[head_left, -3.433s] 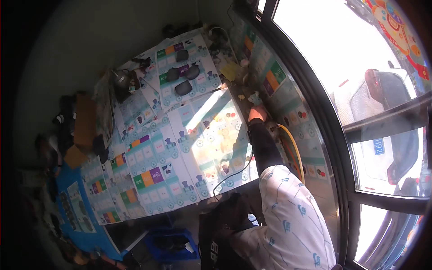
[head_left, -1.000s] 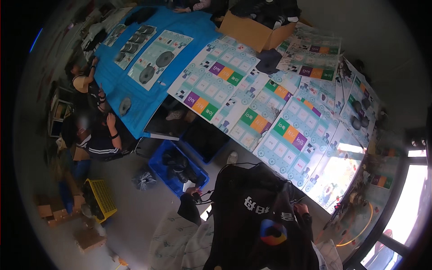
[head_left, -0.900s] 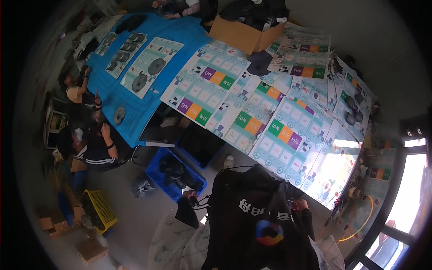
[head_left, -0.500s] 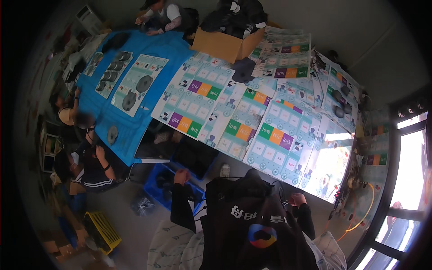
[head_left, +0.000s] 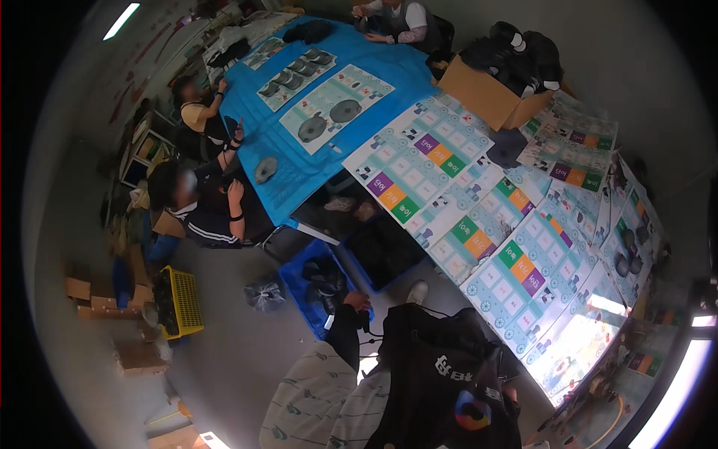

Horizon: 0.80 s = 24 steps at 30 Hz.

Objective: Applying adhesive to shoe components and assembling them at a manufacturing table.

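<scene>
My left hand (head_left: 357, 301) hangs low beside a blue crate (head_left: 293, 278), its fingers curled in, with nothing visible in them. In the crate lie dark, soft-looking pieces (head_left: 326, 284) whose kind I cannot make out. Mostly hidden by the black apron (head_left: 426, 352), my right hand (head_left: 511, 393) is down at my right side, below the table edge. Neither hand touches the table. Closest ahead are printed sheets (head_left: 516, 262) with coloured blocks and wheel drawings, spread over the tabletop.
Several dark round pieces (head_left: 345, 111) lie on sheets atop the blue cloth (head_left: 299, 183). A cardboard box (head_left: 479, 93) heaped with black items stands on the far side. Two people sit at left, another person at the far end. A yellow basket (head_left: 183, 303) and black crate (head_left: 381, 258) are on the floor.
My view has turned left, so the table and crates appear farther right. My right hand, plainly visible before, is now mostly behind the apron. My left hand stays low by the blue crate.
</scene>
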### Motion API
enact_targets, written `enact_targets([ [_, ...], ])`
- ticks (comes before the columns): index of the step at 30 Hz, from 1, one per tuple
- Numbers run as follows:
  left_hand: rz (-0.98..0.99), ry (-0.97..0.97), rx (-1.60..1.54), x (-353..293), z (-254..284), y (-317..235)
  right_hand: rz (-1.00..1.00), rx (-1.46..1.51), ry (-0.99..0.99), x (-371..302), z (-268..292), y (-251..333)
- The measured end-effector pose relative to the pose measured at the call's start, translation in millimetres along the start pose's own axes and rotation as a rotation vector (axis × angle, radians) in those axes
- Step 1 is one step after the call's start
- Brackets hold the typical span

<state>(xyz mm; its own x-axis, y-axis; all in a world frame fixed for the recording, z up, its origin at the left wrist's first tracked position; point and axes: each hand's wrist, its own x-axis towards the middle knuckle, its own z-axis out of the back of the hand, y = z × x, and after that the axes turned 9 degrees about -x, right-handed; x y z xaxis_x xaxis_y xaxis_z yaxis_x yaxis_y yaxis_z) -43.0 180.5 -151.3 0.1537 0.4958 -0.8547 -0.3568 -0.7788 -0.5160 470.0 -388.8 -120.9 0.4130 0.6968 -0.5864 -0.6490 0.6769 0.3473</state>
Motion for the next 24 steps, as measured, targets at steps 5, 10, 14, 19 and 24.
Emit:
enact_targets([
  [5,-0.078,0.043,0.266,1.1,2.0,24.3,0.050,0.368,0.107,29.8,18.6,-20.4],
  [10,-0.163,0.035,0.160,-7.1,-2.3,28.7,0.180,0.250,0.106,66.6,25.2,-39.8],
  [14,-0.005,-0.021,-0.051,-19.7,-11.2,19.3,-0.172,0.599,0.126,76.4,21.5,-43.8],
  [19,-0.054,-0.058,-0.012,-24.8,-17.0,11.9,0.095,0.548,0.074,63.1,28.5,-24.7],
  [24,0.018,-0.106,-0.116,-26.6,-19.9,3.8,0.083,0.499,0.065,39.0,36.9,0.3],
])
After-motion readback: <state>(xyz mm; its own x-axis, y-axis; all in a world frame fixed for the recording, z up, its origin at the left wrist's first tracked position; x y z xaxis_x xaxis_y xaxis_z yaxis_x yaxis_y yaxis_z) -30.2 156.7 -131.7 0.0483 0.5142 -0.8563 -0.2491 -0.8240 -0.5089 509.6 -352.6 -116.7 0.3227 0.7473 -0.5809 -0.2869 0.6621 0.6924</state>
